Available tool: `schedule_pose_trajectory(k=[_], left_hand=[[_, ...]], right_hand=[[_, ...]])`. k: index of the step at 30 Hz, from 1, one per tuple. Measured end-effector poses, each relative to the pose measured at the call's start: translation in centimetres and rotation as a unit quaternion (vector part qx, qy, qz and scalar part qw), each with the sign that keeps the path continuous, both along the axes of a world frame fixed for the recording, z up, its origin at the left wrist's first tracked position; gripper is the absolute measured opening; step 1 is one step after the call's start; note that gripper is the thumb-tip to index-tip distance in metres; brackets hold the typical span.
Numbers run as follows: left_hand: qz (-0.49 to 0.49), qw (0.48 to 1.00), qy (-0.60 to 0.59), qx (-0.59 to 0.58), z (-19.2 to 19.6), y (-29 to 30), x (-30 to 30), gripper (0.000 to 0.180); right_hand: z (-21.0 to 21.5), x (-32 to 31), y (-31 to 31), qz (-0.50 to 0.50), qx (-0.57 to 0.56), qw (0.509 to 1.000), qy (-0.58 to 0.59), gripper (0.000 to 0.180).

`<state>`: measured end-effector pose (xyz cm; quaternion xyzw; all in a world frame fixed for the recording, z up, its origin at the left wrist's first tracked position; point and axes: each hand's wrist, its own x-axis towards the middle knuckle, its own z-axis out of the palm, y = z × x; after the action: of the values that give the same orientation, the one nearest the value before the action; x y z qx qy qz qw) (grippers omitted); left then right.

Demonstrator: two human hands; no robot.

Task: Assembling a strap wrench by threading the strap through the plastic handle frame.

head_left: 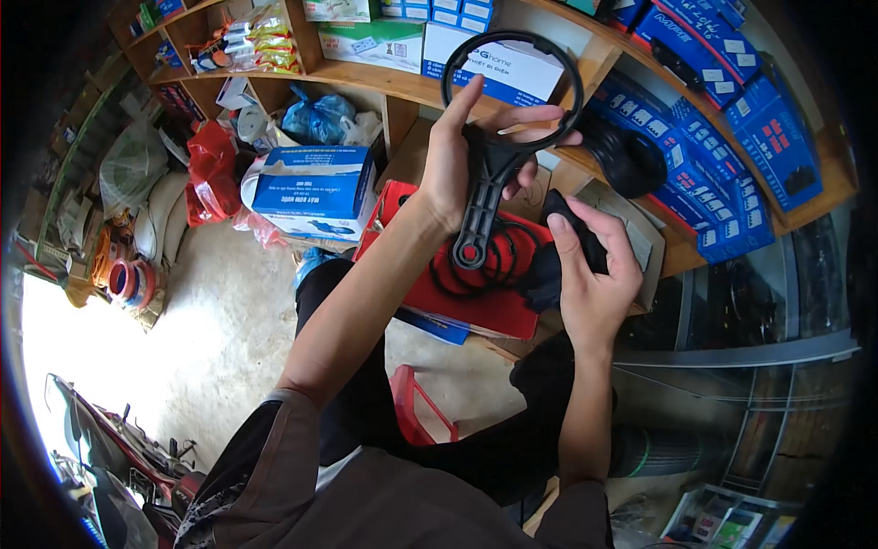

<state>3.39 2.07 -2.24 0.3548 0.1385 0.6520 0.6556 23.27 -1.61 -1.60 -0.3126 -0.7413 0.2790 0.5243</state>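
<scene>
Wooden shelves (pixel 402 86) curve above a concrete floor (pixel 233 284), with a blue-and-white carton (pixel 311 188) over to my left. My left hand (pixel 448 169) has its fingers spread around the neck of a black ring-headed tool (pixel 482 206), ring upward, its handle pointing down toward a red box (pixel 498 314). My right hand (pixel 596 293) has thumb and fingers pinched on a limp black piece (pixel 541 279), perhaps cloth, though its dark folds are hard to read. As I judge it, the picking up is done, since tool and piece are both in my hands. They stand near each other but apart, so anything between them is left. Black loose rings (pixel 494 274) lie at the red box, touched by neither hand; I look only partway through.
</scene>
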Motion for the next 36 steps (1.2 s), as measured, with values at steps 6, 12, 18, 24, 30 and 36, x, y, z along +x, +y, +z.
schedule_pose_trajectory(k=[6, 12, 18, 24, 30, 36], left_hand=[[0.005, 0.999, -0.018, -0.041, 0.1, -0.1, 2.1, 0.088], [0.007, 0.998, -0.013, -0.067, -0.1, -0.7, 2.7, 0.086], [0.056, 0.987, 0.043, -0.144, -0.7, -0.5, 4.2, 0.083], [0.177, 0.964, 0.104, -0.168, -1.3, 0.0, 2.6, 0.079], [0.148, 0.957, 0.13, -0.214, -1.9, -0.6, 4.5, 0.084], [0.195, 0.952, 0.07, -0.226, -2.0, 0.1, 2.4, 0.079]], right_hand=[[0.2, -0.8, 0.2, 0.013, 0.151, 0.986, -0.069, 0.02], [-0.8, -0.8, 0.1, -0.009, 0.113, 0.988, -0.108, 0.024], [-2.0, -1.7, 1.5, -0.049, 0.249, 0.955, -0.156, 0.026], [-3.7, -2.8, 0.7, 0.001, 0.226, 0.957, -0.181, 0.029], [-3.7, -2.6, 2.0, -0.07, 0.26, 0.946, -0.179, 0.031], [-4.1, -3.2, 1.0, 0.004, 0.225, 0.957, -0.184, 0.034]])
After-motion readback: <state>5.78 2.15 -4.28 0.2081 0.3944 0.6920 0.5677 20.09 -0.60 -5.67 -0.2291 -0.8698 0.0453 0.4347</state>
